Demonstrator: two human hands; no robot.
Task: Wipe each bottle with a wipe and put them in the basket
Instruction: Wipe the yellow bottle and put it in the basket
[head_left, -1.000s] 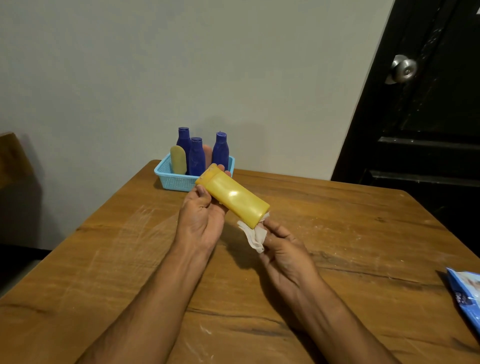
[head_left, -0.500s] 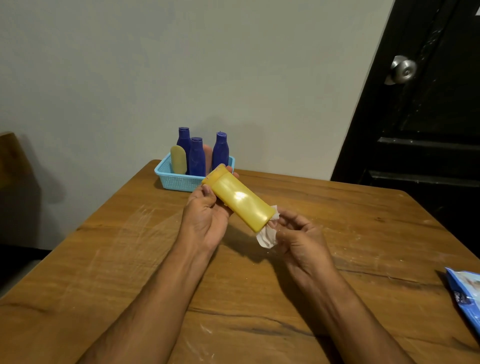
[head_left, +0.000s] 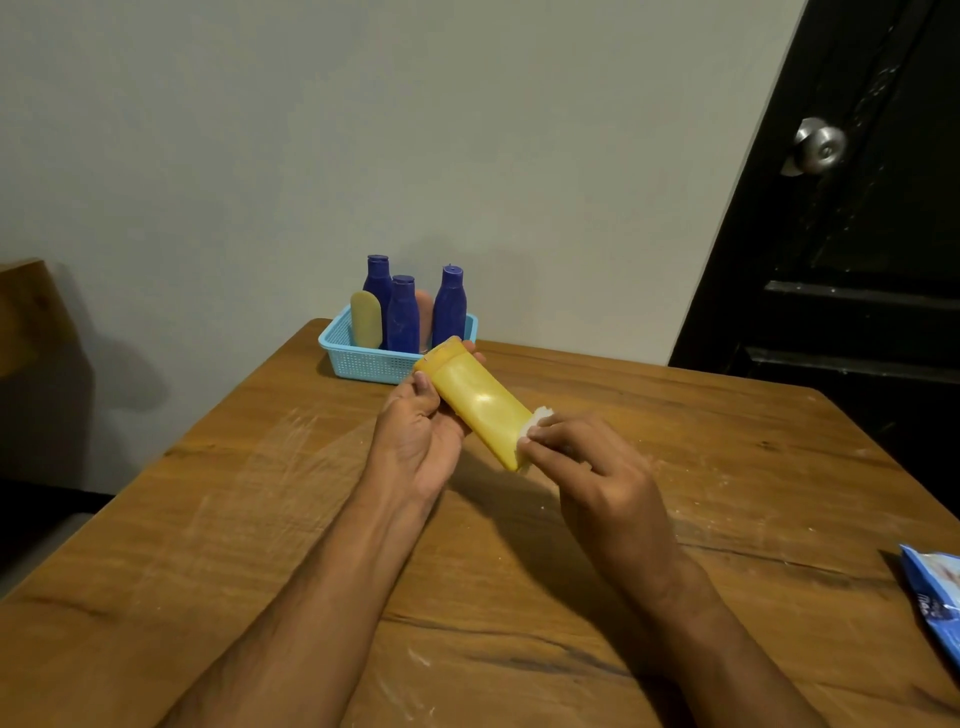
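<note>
Five bottles (head_left: 402, 317) are standing in the basket (head_left: 363, 361) already. The left hand (head_left: 421, 436) is gripping the yellow bottle (head_left: 475, 405) — the right hand (head_left: 587, 467) is pinching the wipe (head_left: 537, 418) against its end.

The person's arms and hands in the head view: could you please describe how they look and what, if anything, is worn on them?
Both forearms are bare up to the frame's lower edge: no sleeves, gloves, watch or bracelet show. The left hand and right hand carry no visible rings. The nails look short and unpainted.
</note>
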